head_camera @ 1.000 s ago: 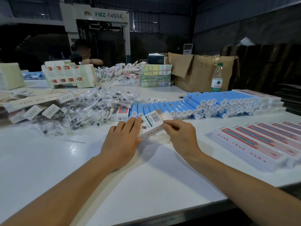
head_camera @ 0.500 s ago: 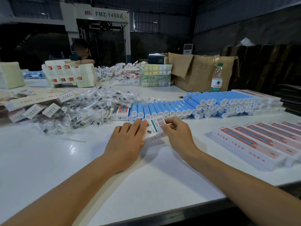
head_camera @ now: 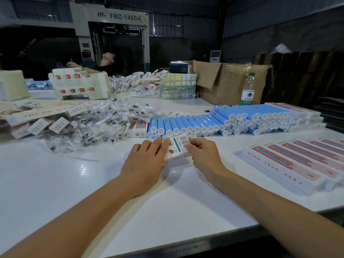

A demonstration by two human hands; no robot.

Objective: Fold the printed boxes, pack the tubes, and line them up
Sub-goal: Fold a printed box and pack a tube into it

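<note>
Dim warehouse, big machine at the back, work on a white table [head_camera: 55, 183]. At 12 o'clock of the hands lies a row of blue tubes [head_camera: 214, 123] with white caps, stacked higher toward 2 o'clock. A heap of clear-bagged small parts [head_camera: 96, 125] sits at 10 o'clock. Finished packed boxes [head_camera: 301, 164] are lined up side by side at 3 o'clock. A water bottle [head_camera: 248, 89] and a brown carton [head_camera: 229, 81] stand far at 1 o'clock.

Task thing: one printed box [head_camera: 177, 148], barcode face up, near the table centre just short of the tube row, held between both hands. Left hand [head_camera: 145, 162] lies flat-ish along the box's left side, fingers fairly straight and pressing it. Right hand [head_camera: 203, 155] pinches the box's right edge, fingers curled onto it.

Step, as I read it: folding or squaring up the box, before packing. Cannot tell whether the far end flap is closed or whether a tube is already inside. Next move likely needs an open end held steady by one hand while the other picks a tube from the near row and slides it in straight, then tucks the flap.
</note>
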